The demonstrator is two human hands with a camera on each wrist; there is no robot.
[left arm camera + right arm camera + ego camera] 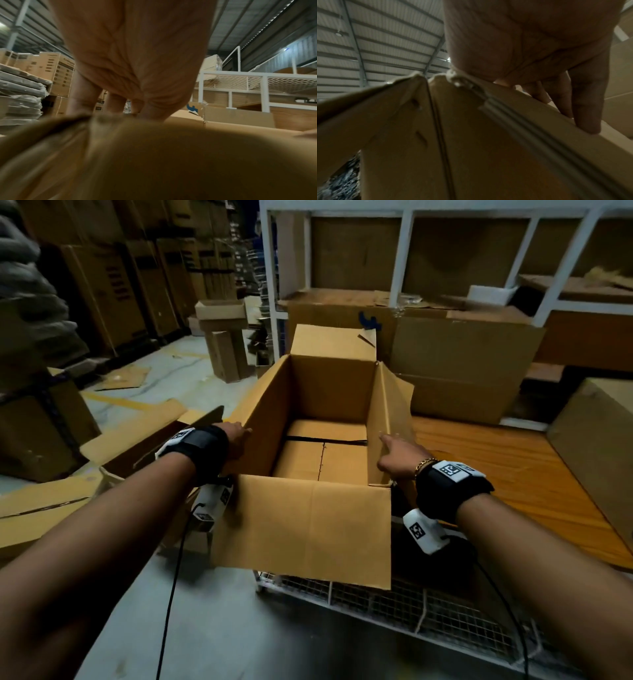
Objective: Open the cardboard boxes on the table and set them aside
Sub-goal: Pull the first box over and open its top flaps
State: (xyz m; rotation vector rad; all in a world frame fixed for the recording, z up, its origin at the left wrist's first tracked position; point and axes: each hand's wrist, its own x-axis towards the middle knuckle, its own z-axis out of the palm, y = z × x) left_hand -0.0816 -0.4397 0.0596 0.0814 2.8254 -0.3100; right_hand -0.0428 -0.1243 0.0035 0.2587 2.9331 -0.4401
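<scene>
The cardboard box stands upright and fully opened at the near edge of the wooden table, its top flaps folded outward, its interior empty and its bottom flaps closed; the opening step for this box is judged complete. The left hand grips the left wall at the rim with fingers curled over it, and the right hand grips the right wall, though the blurred wrist views leave the exact finger placement uncertain. Remaining: set this box aside, then treat any further boxes
</scene>
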